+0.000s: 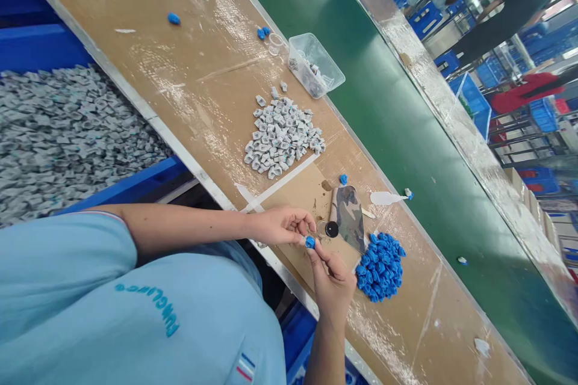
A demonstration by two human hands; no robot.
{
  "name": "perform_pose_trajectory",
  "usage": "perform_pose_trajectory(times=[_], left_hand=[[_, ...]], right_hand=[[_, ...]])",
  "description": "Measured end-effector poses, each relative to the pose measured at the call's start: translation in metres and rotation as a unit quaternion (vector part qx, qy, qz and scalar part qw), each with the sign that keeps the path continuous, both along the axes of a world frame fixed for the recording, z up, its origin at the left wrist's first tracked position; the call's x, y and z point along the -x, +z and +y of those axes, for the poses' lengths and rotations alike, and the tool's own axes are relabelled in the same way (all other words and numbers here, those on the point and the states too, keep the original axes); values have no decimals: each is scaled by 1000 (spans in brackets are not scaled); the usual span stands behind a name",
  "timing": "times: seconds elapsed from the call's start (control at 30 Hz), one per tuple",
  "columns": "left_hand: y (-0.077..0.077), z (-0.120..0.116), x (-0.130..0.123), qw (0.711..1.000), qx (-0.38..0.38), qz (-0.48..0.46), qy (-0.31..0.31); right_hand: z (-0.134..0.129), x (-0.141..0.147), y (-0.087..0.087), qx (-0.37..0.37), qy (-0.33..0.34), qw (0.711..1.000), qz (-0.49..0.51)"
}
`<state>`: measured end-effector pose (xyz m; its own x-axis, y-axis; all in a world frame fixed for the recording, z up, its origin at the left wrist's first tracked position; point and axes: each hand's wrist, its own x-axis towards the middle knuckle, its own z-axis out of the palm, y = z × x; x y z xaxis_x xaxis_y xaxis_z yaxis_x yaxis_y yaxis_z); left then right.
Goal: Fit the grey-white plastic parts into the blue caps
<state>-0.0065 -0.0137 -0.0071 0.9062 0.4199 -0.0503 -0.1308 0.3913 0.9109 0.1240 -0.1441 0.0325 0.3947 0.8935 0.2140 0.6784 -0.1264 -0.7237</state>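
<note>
1. Left hand [282, 225] and right hand [335, 277] pinch a small blue piece [309, 242] between them, above the counter [203, 108], near its front edge; long axis unclear.
2. Right hand is nearer the blue pile [382, 267].

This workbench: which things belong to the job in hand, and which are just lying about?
Seem part of the job:
- blue piece, at the fingertips of left hand and right hand
- blue pile, beside the right hand
- grey pile

Probably just lying about:
- white scrap, lower right
- thin scrap, upper left
</note>
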Motion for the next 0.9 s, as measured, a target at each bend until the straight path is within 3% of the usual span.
perform_pose_trajectory(times=[0.1, 0.27, 0.37, 0.53, 0.67, 0.9], left_hand=[[1, 3, 2, 1000, -6, 8, 4], [3, 6, 8, 990, -129, 19, -55], [3, 3, 7, 996, -78, 6, -50], [2, -1, 3, 999, 35, 26, -22], [4, 2, 3, 993, 96, 55, -44], [18, 11, 7, 980, -72, 144, -115]], right_hand=[[-3, 5, -7, -26, -21, 999, -9], [-2, -3, 5, 19, 88, 996, -25], [0, -2, 9, 11, 75, 997, -7], [-1, 10, -5, -2, -32, 997, 74], [-2, 10, -12, -7, -54, 992, 113], [-4, 7, -10, -3, -59, 990, 127]])
